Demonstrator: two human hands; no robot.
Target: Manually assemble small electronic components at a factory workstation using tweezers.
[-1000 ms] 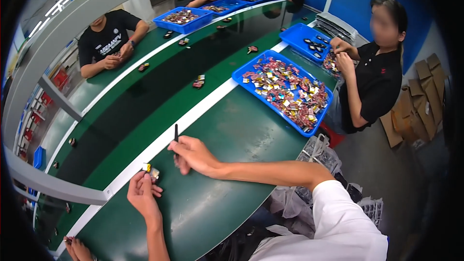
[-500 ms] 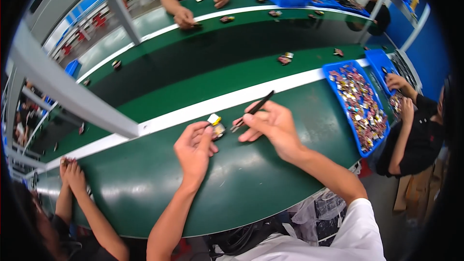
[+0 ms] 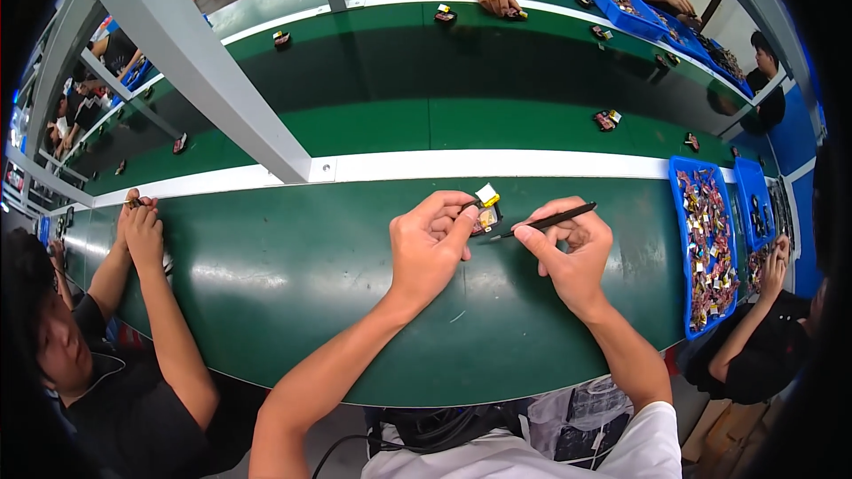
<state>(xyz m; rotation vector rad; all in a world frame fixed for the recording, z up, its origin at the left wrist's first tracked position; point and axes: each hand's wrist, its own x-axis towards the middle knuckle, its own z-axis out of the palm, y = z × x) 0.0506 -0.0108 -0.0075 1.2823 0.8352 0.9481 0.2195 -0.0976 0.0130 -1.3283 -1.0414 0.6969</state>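
Over green counter [image 3: 293, 319]: L hand [image 3: 428, 244] w/ module [image 3: 485, 218], R hand [image 3: 577, 253] w/ tweezers [image 3: 572, 212]

L hand is clamping the small blk module by its L side, thumb against fingers; yellow band [image 3: 491, 201] & white tab [image 3: 485, 192] are sticking out at the top. Module is facing the R hand, on the near side of the white rail [image 3: 497, 163]. R hand is gripping the blk tweezers pen-style, thumb & fingers together on the shaft. Tips are pointing L at module's lower edge; can't tell if touching, nor if tips are apart (too small).

Doing it well, my read: L hand is best pinching firmly at the hard edge, not pressing yellow band or white tab, which are looking thin & bendy. R hand is best steering lightly from fingertips, coming in low & flat so tips aren't scratching or snagging. Resting a wrist on counter is probably helping steadiness.

Nearby: blue tray [image 3: 682, 253] w/ heaped small parts is standing well off R; similar pieces [image 3: 607, 120] are lying beyond the rail; coworker's hands [image 3: 142, 226] are holding a small item, far L.
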